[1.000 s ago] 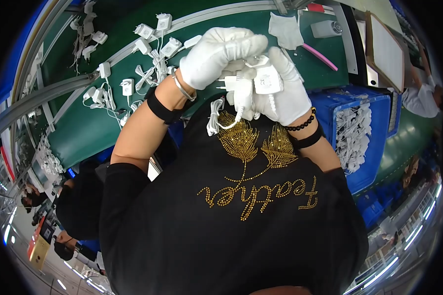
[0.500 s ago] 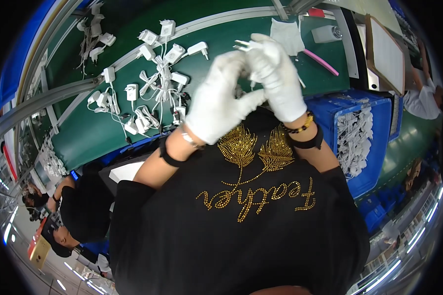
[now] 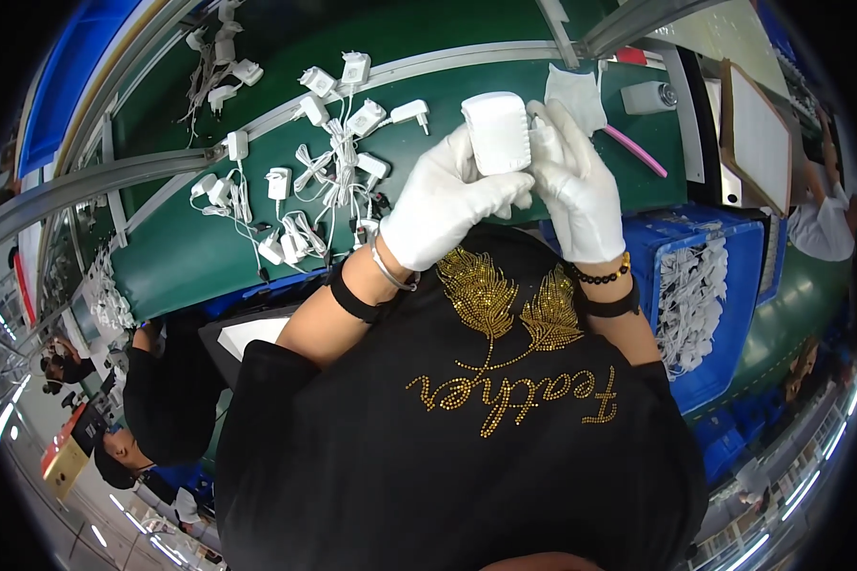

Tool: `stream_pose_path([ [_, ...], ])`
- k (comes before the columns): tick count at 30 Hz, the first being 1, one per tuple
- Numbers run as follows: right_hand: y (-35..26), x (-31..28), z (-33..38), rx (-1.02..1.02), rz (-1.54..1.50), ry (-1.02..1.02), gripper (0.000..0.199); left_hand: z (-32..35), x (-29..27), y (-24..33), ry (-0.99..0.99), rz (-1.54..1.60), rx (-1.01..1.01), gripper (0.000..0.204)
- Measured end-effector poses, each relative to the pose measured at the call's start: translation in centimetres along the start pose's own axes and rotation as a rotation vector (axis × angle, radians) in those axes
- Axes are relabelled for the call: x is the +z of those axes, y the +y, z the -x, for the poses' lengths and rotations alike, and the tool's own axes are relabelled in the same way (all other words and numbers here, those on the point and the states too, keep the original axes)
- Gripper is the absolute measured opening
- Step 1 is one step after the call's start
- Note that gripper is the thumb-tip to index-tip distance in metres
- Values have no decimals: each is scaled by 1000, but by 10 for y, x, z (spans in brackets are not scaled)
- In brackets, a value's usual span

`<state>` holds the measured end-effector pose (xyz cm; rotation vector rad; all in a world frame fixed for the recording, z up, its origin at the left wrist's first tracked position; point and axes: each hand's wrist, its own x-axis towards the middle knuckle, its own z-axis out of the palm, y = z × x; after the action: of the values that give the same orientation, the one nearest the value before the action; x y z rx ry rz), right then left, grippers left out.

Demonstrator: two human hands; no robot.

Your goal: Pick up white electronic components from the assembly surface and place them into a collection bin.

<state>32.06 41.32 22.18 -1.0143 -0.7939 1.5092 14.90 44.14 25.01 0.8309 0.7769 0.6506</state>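
Note:
A white power adapter point(image 3: 498, 133) is held up in front of my chest, its broad smooth face turned toward me. My left hand point(image 3: 448, 195), in a white glove, grips it from the left, with the thumb along its lower edge. My right hand point(image 3: 581, 186), gloved too, closes on the adapter's right side with bent fingers; its fingertips are partly hidden. The adapter's prongs and cable cannot be seen. On the green bench to the left lie several white adapters point(image 3: 367, 118) with bundled white cables point(image 3: 338, 171).
At right stands a blue crate point(image 3: 657, 233) with a heap of white cabled parts point(image 3: 690, 295). A white cloth point(image 3: 576, 95), a pink strip point(image 3: 636, 152) and a clear bottle point(image 3: 649, 97) lie at the far right. A metal rail point(image 3: 95, 188) crosses at left. A co-worker point(image 3: 167, 400) sits at left.
The adapter has been turned: its prongs showed between my hands before, and now its smooth face is toward me. The view has shifted slightly, so the bench things appear further right.

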Motion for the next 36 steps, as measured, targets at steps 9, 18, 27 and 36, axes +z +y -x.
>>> stream_pose_path([
  [9, 13, -37, -5, 185, -667, 4, 60, 2, -6, -6, -117, 205, -18, 54],
  [18, -30, 5, 9, -133, 33, 42, 67, 5, -7, -15, 54, 83, 93, 45],
  [27, -10, 10, 11, -219, 257, 15, 85, 7, -5, -30, 147, -162, 297, 53],
  [36, -28, 8, 7, 63, -9, -6, 82, 9, -6, 1, 10, 92, -10, 40],
])
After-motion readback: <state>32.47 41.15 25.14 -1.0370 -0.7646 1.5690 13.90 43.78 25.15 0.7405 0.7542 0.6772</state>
